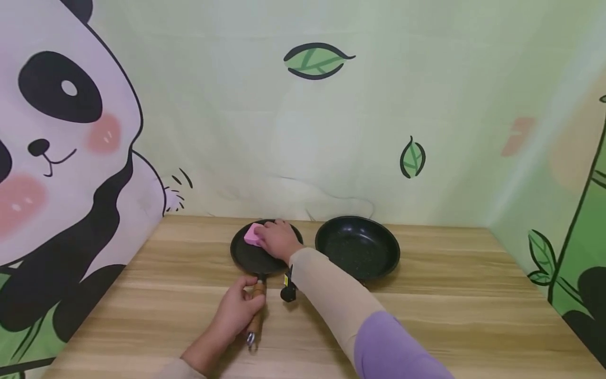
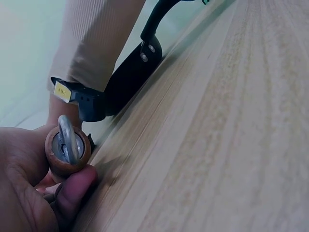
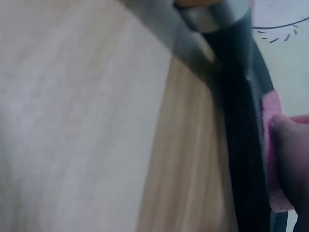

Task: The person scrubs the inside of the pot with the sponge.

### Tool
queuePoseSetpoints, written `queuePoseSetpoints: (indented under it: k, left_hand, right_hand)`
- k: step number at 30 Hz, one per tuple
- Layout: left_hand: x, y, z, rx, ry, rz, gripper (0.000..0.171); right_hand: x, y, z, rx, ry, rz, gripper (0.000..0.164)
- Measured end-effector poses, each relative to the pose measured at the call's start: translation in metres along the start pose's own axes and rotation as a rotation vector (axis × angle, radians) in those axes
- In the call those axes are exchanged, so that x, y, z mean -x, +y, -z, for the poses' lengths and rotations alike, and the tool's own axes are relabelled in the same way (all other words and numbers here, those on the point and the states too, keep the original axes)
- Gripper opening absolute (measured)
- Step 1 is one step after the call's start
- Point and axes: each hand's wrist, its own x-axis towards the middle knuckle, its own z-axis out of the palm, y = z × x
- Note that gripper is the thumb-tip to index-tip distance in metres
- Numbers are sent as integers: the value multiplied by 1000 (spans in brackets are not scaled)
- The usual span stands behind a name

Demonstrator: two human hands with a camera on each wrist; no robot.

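Right hand (image 1: 279, 239), centre of the frame, fingers clamped on the sponge (image 1: 253, 235), pressing it to the flat pan (image 1: 258, 260)! The sponge looks light and soft, easy to squeeze by its sides. Down at lower centre, the left hand (image 1: 236, 310) grips the handle (image 1: 255, 318), surely the place to hold: that pan looks stiff, fairly heavy, perhaps slick-faced. Just right, the deep pan (image 1: 357, 250) sits on the bench (image 1: 473, 316).
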Motion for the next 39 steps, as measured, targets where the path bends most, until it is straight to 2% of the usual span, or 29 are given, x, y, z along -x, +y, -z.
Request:
queuePoseSetpoints:
  k: [3,7,11,15,20,23,25,32,36,39]
  left_hand:
    - [-1,0,1,-2,9,0,45]
    - [-4,1,5,-24,17,5,45]
    - [-6,1,6,-30,20,12,45]
    - [-6,1,3,-7,5,13,45]
    - [-2,1,-5,7,-16,0,43]
    - [1,1,-10,12,-21,2,43]
    - [2,0,-12,12,-23,4,43]
    - [2,0,-12,-33,-9,10,43]
    - [1,2,-6,-48,11,15,42]
    - [0,2,-2,-51,19,20,42]
  right_hand:
    - [5,-2,5,-35,1,83,36]
    - [16,-7,13,-63,5,247,35]
    - [23,-9,17,-65,-5,312,35]
    - [24,-4,16,-16,1,282,35]
    - [20,14,4,51,-8,115,35]
    - [18,23,-2,24,-24,25,35]
    - [17,26,-5,-1,-34,-1,35]
    - [28,23,0,-18,-64,-5,31]
    - [40,11,10,-66,-88,45,31]
    - [48,4,14,-118,-106,113,32]
